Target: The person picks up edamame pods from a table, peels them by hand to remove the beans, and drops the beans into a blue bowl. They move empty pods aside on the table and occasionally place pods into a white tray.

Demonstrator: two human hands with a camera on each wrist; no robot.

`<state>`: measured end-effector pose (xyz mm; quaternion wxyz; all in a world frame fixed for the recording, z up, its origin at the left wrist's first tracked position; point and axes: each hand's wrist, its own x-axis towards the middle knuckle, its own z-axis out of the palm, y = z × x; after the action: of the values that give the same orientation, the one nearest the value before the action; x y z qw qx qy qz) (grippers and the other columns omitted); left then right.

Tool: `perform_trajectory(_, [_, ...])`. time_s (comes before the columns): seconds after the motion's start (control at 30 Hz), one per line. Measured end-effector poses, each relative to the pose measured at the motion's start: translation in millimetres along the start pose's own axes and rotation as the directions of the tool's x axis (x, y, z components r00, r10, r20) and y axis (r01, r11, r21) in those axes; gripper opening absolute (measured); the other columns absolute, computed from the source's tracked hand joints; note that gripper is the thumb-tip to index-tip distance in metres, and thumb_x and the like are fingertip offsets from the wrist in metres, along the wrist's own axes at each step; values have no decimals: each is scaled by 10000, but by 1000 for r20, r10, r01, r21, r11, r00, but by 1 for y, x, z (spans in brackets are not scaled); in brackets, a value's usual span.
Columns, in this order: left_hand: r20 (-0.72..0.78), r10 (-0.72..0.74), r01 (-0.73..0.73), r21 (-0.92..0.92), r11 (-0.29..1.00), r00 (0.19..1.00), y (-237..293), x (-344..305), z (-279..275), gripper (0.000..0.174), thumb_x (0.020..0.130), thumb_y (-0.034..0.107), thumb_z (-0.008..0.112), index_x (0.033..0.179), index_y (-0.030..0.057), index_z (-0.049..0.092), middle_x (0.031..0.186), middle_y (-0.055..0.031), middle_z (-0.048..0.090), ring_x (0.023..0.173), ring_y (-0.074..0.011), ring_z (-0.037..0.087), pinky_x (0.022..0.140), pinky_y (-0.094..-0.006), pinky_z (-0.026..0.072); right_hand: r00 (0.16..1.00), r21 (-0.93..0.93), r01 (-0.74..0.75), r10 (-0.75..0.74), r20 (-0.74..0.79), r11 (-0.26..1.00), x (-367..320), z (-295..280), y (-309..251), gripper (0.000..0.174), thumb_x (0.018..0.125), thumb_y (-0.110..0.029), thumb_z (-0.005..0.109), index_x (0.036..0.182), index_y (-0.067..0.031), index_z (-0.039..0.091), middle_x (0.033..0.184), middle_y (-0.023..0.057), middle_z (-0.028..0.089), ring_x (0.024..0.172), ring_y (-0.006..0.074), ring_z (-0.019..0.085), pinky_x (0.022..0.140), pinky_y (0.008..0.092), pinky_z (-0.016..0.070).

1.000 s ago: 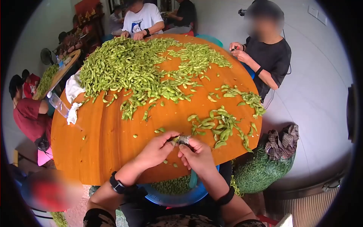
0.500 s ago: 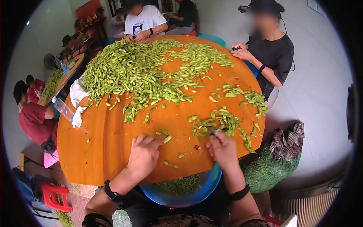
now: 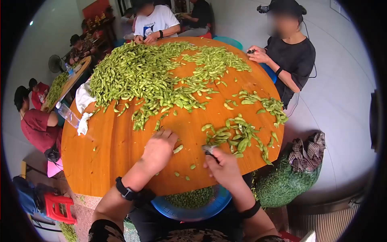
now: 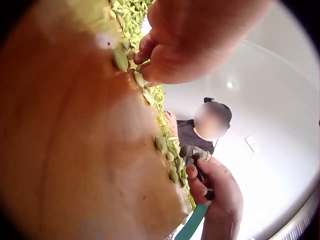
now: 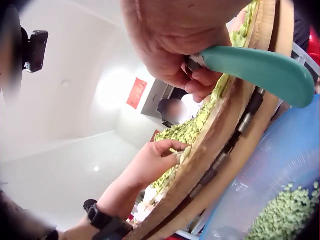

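At the middle of the table's near half, my left hand (image 3: 158,149) pinches a small green soybean pod (image 5: 184,154) between thumb and fingertips, close over the wood. Loose pods (image 4: 120,60) lie around those fingertips in the left wrist view. To the right, my right hand (image 3: 225,167) grips a tool with a teal handle (image 5: 260,67) and a grey, dark head (image 4: 195,152); its exact kind I cannot tell. That head points toward my left hand. A small heap of pods (image 3: 242,135) lies just beyond the right hand.
A large pile of pods (image 3: 133,76) covers the far left of the round wooden table (image 3: 100,161). Below the near edge stands a blue basin (image 3: 169,211) of shelled beans. A stuffed green net sack (image 3: 278,187) sits at right. Across the table sit other people.
Both hands parted from their meeting point. The right hand went out to the small heap, then came back left with the tool; the left moved forward and took a pod.
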<state>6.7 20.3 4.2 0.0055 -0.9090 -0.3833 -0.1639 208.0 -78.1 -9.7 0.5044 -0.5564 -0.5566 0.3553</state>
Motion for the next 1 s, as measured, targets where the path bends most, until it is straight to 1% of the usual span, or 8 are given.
perform_trajectory(0.1, [-22,-165,143,-390,910,986,18,-2,-2,201,833,-36,578,1019,21,626,923,-95,649,785,-272,623,709,-310,510,927,191,-350,310,210,917,7,8,-13,158,945,-110,515,1046,-29,606,752,28,634,520,68,547,427,200,418])
perform_trajectory(0.17, [155,-219,239,-865,442,963,23,-6,6,187,913,12,559,1088,15,625,924,-27,660,724,-130,602,680,-231,488,919,283,-372,308,246,884,11,11,-9,169,947,-109,517,1064,-23,603,760,38,636,523,72,547,419,201,409])
perform_trajectory(0.27, [221,-229,252,-961,114,948,20,-10,23,218,939,48,557,1148,31,618,933,22,644,733,-45,554,670,-192,471,906,419,-404,291,308,813,12,10,-7,183,949,-108,521,1086,-14,599,775,57,639,524,80,545,406,203,390])
perform_trajectory(0.73, [447,-88,414,-875,-252,890,8,-13,22,201,932,59,564,1121,48,627,891,-2,645,735,-68,576,659,-203,475,901,548,-434,345,262,716,6,20,0,97,940,-98,521,958,-45,600,713,11,592,472,58,483,382,200,329])
perform_trajectory(0.8, [447,-77,416,-873,-256,891,12,-13,24,196,933,59,560,1117,43,626,886,2,643,727,-68,573,660,-208,477,903,578,-429,331,274,694,8,19,-1,149,940,-105,529,1043,-45,619,718,19,595,473,59,472,383,188,307])
perform_trajectory(0.87, [306,-191,333,-935,126,933,21,-17,28,191,931,31,544,1111,26,610,974,-19,647,782,-76,591,681,-222,494,923,501,-386,328,203,775,6,23,-1,141,938,-97,529,1032,-49,623,708,12,589,474,55,471,386,189,313])
perform_trajectory(0.9, [167,-179,238,-815,529,970,28,-18,22,236,899,17,563,1133,21,594,965,-58,660,809,-155,636,694,-275,525,939,413,-344,314,141,843,6,25,-1,135,936,-90,528,1020,-53,627,698,6,584,476,51,469,389,190,318])
perform_trajectory(1.0, [-187,-24,-52,-391,919,982,42,-17,10,299,845,-9,593,1141,30,589,942,-123,662,824,-273,655,718,-331,540,967,209,-255,246,71,944,2,26,-7,153,920,-65,535,1040,-42,628,701,-8,574,525,42,483,474,192,398])
